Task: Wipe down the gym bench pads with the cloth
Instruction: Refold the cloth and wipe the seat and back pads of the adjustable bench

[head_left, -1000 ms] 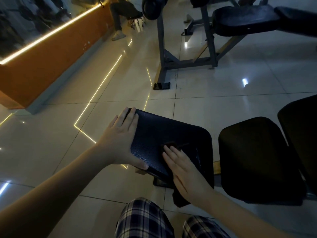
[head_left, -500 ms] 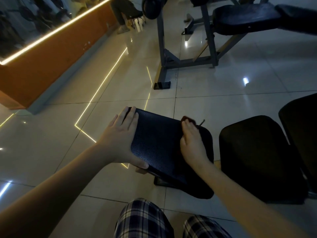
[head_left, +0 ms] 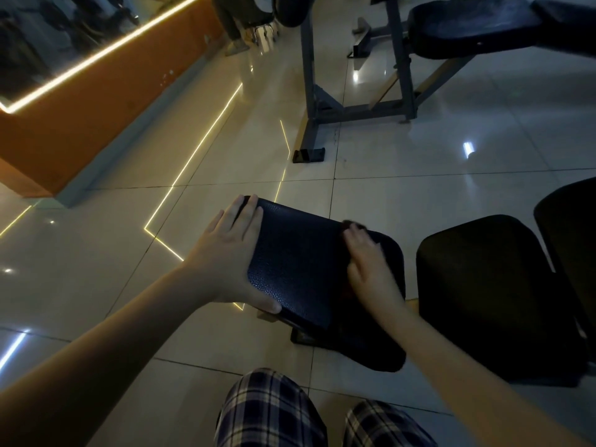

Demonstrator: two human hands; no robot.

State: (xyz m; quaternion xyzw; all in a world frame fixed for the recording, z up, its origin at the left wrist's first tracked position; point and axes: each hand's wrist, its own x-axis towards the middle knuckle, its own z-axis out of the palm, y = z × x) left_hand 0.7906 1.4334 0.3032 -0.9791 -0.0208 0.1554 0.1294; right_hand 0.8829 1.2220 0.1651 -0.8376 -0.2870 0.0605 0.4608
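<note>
Risk: cloth (head_left: 347, 224) could slip from under the flat right hand (head_left: 371, 269) mid-swipe; left hand (head_left: 225, 253) lies spread on pad (head_left: 300, 262), steadying it.

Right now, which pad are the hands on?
The textured pad, leftmost nearby: left hand rests on its left edge, right hand on top. The smooth pad beside it is untouched.

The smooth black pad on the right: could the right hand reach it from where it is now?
Probably yes. The right hand rests on the right part of the textured pad, and the smooth pad sits just beside it across a narrow gap, with nothing visible between them.
</note>
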